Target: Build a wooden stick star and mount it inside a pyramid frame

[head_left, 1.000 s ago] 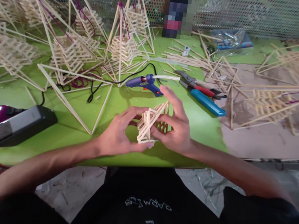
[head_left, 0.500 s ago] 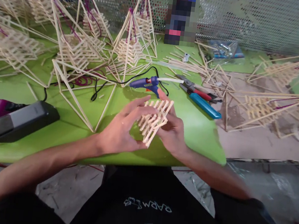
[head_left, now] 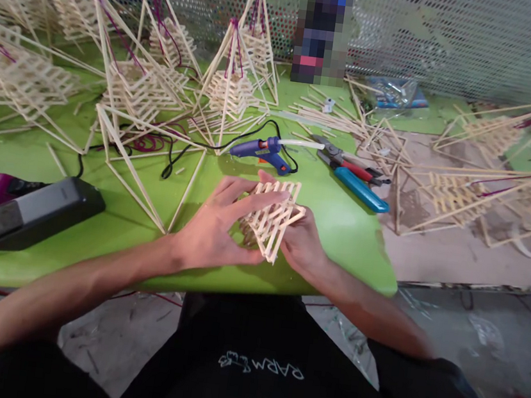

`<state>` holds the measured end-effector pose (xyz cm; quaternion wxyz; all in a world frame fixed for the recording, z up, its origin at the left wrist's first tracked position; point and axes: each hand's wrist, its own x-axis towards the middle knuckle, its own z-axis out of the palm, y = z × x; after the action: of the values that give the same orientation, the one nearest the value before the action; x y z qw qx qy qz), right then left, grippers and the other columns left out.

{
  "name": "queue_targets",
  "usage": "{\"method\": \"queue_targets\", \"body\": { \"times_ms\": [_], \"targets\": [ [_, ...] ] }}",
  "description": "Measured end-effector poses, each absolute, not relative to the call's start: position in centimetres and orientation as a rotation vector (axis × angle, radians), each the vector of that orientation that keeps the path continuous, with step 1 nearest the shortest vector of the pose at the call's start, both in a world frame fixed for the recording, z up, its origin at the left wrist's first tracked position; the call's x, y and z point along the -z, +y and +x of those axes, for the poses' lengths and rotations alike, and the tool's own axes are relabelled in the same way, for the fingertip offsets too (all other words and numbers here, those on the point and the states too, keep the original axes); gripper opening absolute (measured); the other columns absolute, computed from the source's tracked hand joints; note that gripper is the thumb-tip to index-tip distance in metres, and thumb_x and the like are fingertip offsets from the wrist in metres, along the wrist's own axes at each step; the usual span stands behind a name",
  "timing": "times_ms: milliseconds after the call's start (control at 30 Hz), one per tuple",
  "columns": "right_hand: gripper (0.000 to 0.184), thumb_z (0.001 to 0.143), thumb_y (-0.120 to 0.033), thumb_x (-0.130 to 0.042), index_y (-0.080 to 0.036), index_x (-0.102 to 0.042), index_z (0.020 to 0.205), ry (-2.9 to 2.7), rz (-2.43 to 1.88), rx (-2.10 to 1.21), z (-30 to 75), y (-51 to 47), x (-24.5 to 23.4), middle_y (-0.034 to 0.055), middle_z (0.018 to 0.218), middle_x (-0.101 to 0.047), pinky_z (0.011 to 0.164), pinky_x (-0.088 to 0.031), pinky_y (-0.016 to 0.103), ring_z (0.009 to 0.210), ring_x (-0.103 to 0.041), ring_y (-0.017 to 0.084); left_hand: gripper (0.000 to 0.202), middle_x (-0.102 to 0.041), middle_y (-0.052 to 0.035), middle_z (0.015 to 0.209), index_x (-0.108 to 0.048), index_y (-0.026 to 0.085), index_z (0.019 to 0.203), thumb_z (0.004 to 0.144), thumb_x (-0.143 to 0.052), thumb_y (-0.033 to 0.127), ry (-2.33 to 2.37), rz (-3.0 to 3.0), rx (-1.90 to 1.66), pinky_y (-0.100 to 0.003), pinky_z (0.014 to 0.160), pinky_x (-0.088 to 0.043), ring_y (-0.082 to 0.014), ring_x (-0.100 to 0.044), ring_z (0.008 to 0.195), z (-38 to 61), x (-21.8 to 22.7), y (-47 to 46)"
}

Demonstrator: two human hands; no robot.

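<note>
A small stacked lattice of wooden sticks [head_left: 273, 222] is held between both hands above the near edge of the green table [head_left: 133, 254]. My left hand [head_left: 221, 226] grips it from the left, its fingers reaching over the top and its thumb at the lower end. On the other side, my right hand [head_left: 306, 239] grips the lattice, with most of its fingers hidden behind the sticks. Just beyond the hands lies a blue hot glue gun [head_left: 262, 150] with a clear glue stick in its back. Right of it are pliers [head_left: 334, 152] and a teal-handled tool [head_left: 362, 189].
Several stick pyramids [head_left: 228, 85] with purple string stand at the back left, and more stick frames [head_left: 454, 196] sit on a board at right. Loose sticks [head_left: 324, 117] lie behind the glue gun. A purple-and-grey device [head_left: 36, 213] is at left. A perforated screen [head_left: 434, 45] closes the back.
The stick lattice has been turned and tilted in my hands, so more of its crisscross face shows. My left fingers have slid further across its top. The view has shifted slightly.
</note>
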<state>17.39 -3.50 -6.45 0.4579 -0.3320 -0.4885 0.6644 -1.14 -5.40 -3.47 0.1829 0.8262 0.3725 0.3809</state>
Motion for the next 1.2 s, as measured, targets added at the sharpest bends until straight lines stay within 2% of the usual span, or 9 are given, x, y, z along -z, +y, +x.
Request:
{"method": "queue_targets", "body": {
  "times_ms": [300,467,567,733,800,933,1000,1200],
  "targets": [
    [0.024,0.072,-0.038,-0.089,-0.032,-0.080,0.093,-1.123,-0.831,-1.641,17.3,-4.0,6.1,0.0021,0.109,-0.078,0.110,-0.051,0.048,0.123,-0.066,0.025,0.076,-0.061,-0.0086,0.125,-0.053,0.028,0.141,0.071,-0.083,0.031,1.089,2.432,-1.139,-0.045,0.097,-0.050,-0.0273,-0.057,0.111,-1.3,3.6,-5.1],
    [0.025,0.074,-0.037,-0.086,-0.032,-0.079,0.097,-1.099,-0.855,-1.629,17.3,-4.1,6.2,0.0023,0.113,-0.077,0.106,-0.056,0.047,0.122,-0.066,0.025,0.079,-0.064,-0.0096,0.123,-0.049,0.026,0.143,0.072,-0.081,0.035,1.067,2.450,-1.196,-0.046,0.096,-0.051,-0.0282,-0.060,0.109,-1.5,3.6,-4.9],
    [0.024,0.077,-0.039,-0.084,-0.031,-0.079,0.099,-1.073,-0.830,-1.664,17.3,-4.3,6.2,0.0030,0.113,-0.077,0.101,-0.059,0.045,0.116,-0.069,0.024,0.075,-0.063,-0.0093,0.122,-0.051,0.028,0.141,0.074,-0.082,0.039,1.067,2.502,-1.202,-0.047,0.096,-0.051,-0.0281,-0.059,0.109,-1.7,3.6,-4.7],
    [0.022,0.074,-0.045,-0.086,-0.032,-0.079,0.090,-1.025,-0.848,-1.662,17.3,-4.4,6.3,-0.0001,0.093,-0.078,0.087,-0.064,0.040,0.095,-0.074,0.021,0.077,-0.063,-0.0113,0.125,-0.050,0.027,0.142,0.076,-0.081,0.052,1.045,2.548,-1.212,-0.048,0.097,-0.050,-0.0285,-0.060,0.111,-2.0,3.8,-4.4],
    [0.023,0.073,-0.046,-0.086,-0.033,-0.079,0.091,-1.008,-0.831,-1.658,17.4,-4.4,6.4,-0.0007,0.095,-0.078,0.083,-0.064,0.037,0.095,-0.074,0.020,0.080,-0.064,-0.0114,0.125,-0.050,0.026,0.142,0.076,-0.081,0.057,1.027,2.550,-1.219,-0.047,0.097,-0.051,-0.0282,-0.060,0.110,-1.9,3.9,-4.3],
    [0.026,0.076,-0.047,-0.084,-0.035,-0.079,0.098,-1.025,-0.799,-1.679,17.6,-4.2,6.4,0.0005,0.118,-0.075,0.089,-0.064,0.038,0.111,-0.071,0.022,0.076,-0.064,-0.0105,0.121,-0.051,0.024,0.143,0.078,-0.080,0.050,1.018,2.524,-1.197,-0.046,0.097,-0.051,-0.0273,-0.060,0.109,-1.9,3.8,-4.4],
    [0.026,0.077,-0.048,-0.083,-0.036,-0.078,0.100,-1.025,-0.807,-1.683,17.7,-4.2,6.4,0.0002,0.123,-0.074,0.092,-0.063,0.040,0.115,-0.069,0.023,0.077,-0.064,-0.0104,0.122,-0.049,0.024,0.145,0.077,-0.079,0.045,0.997,2.496,-1.165,-0.046,0.098,-0.051,-0.0272,-0.060,0.109,-1.9,3.7,-4.4],
    [0.029,0.074,-0.056,-0.083,-0.034,-0.078,0.093,-1.014,-0.851,-1.649,17.5,-4.2,6.2,0.0002,0.112,-0.077,0.093,-0.063,0.042,0.112,-0.071,0.024,0.081,-0.064,-0.0100,0.128,-0.044,0.027,0.151,0.079,-0.076,0.043,0.954,2.428,-1.094,-0.047,0.099,-0.050,-0.0269,-0.059,0.110,-2.2,3.5,-4.2]
  ]
}}
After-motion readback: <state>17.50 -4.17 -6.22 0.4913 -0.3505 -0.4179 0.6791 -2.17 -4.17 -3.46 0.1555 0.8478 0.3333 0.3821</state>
